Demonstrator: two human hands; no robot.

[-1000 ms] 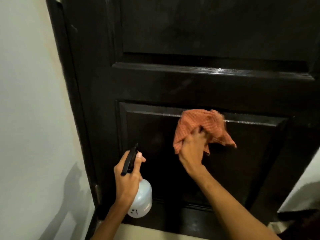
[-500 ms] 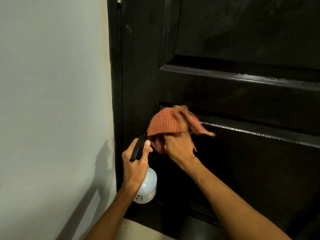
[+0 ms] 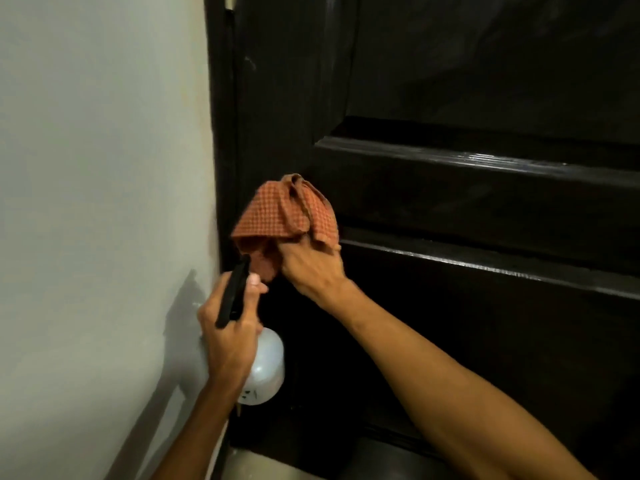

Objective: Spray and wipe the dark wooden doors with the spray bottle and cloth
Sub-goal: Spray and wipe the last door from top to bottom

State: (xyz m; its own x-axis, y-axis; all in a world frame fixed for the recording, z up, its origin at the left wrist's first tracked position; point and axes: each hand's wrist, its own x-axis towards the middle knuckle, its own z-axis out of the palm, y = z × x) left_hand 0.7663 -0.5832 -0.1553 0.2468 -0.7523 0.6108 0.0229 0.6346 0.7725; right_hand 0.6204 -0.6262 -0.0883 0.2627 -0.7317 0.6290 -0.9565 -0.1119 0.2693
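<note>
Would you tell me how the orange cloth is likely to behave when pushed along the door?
The cloth looks floppy: it bunches in folds above the right hand, and a fold hangs beside it. Its waffle weave probably drags rather than slides on the door. It seems light, so it may crumple unless pressed flat.

A plain, pale grey-green wall (image 3: pixel 97 168) fills the left half of the frame, smooth and matt under dim, even light. A soft grey shadow (image 3: pixel 180 327) slants across its lower part, down toward the bottom left. A dark frame post (image 3: pixel 221 133) runs down the wall's right edge. At bottom centre, a strip of pale floor (image 3: pixel 252 467) shows.
</note>
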